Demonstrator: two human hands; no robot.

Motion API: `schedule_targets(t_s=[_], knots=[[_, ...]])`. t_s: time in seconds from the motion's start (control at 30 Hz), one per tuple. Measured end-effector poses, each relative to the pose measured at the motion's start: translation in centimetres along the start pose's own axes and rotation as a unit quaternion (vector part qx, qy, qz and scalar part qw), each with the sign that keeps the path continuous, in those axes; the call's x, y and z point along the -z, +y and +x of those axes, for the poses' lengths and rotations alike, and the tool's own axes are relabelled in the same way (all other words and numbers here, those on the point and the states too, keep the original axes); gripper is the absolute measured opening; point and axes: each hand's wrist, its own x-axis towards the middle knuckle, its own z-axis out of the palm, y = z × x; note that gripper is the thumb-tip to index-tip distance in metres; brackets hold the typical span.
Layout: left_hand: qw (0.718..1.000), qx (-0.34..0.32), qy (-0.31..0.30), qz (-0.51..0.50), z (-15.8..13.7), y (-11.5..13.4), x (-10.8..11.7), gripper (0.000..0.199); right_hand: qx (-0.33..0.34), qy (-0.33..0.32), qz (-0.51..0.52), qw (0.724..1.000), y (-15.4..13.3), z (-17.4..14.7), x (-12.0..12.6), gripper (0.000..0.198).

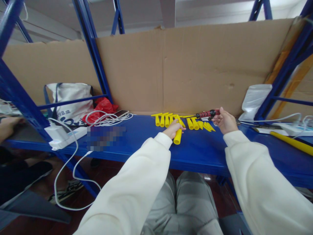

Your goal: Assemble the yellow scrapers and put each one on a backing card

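Observation:
My left hand (pixel 173 129) is closed around a yellow plastic tube (pixel 177 138), its open round end facing me. In my right hand (pixel 226 121), the fingers grip the end of a screwdriver with a red and black handle (pixel 207 113). The screwdriver lies nearly level, its thin shaft pointing left towards the left hand; I cannot tell whether its tip touches a yellow piece. Several like yellow tubes (pixel 162 120) with narrow tapered ends lie in a row behind the left hand. Between the hands are more yellow tubes (pixel 195 124) and small yellow pointed pieces (pixel 207 126).
A cardboard panel (pixel 195 68) closes off the back of the blue shelf (pixel 146 143). At left are a cloth bag (pixel 73 94), a red plastic bag (pixel 104 106), white cables (pixel 105 118) and a power strip (pixel 70 137). Another person's hand (pixel 9 125) shows far left. A long yellow bar (pixel 293 142) lies right.

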Motion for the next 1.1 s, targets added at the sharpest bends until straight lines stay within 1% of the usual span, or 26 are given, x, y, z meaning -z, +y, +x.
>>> schedule_targets(t_s=[0.07, 0.17, 0.27, 0.37, 0.47, 0.63, 0.8, 0.9, 0.97, 1.1], knots=[[1.0, 0.0, 0.0, 0.006, 0.0, 0.0, 0.0, 0.089, -0.022, -0.019, 0.015, 0.999, -0.1, 0.1, 0.1, 0.027], [1.0, 0.003, 0.003, 0.005, -0.1, 0.1, 0.0, 0.093, -0.008, -0.034, 0.023, 0.999, 0.2, 0.6, 0.5, 0.033], [1.0, 0.007, 0.001, 0.003, -0.4, 0.2, -0.1, 0.097, 0.015, -0.025, 0.028, 0.999, 0.9, 1.5, 1.1, 0.042], [1.0, 0.009, -0.001, 0.005, -0.6, 0.3, -0.1, 0.099, 0.006, -0.012, 0.042, 0.999, 1.5, 2.3, 1.5, 0.045], [1.0, 0.009, 0.0, 0.007, -0.6, 0.3, -0.1, 0.1, -0.011, -0.017, 0.05, 0.999, 1.6, 2.5, 1.7, 0.042], [1.0, 0.004, 0.001, 0.007, -0.4, 0.2, 0.0, 0.095, -0.032, -0.039, 0.069, 0.996, 0.9, 2.0, 1.6, 0.03], [1.0, 0.005, -0.001, 0.005, -0.4, 0.2, 0.0, 0.095, -0.02, -0.077, 0.105, 0.991, 0.5, 1.7, 1.5, 0.025], [1.0, 0.005, -0.01, 0.006, -0.4, 0.2, 0.0, 0.09, -0.005, -0.086, 0.098, 0.992, 0.7, 1.8, 1.6, 0.03], [1.0, 0.004, -0.011, 0.006, -0.4, 0.2, 0.0, 0.088, 0.001, -0.075, 0.089, 0.993, 0.9, 2.0, 1.7, 0.036], [1.0, 0.006, -0.002, 0.005, -0.4, 0.2, -0.1, 0.09, -0.015, -0.057, 0.074, 0.996, 1.1, 2.3, 1.8, 0.043]])
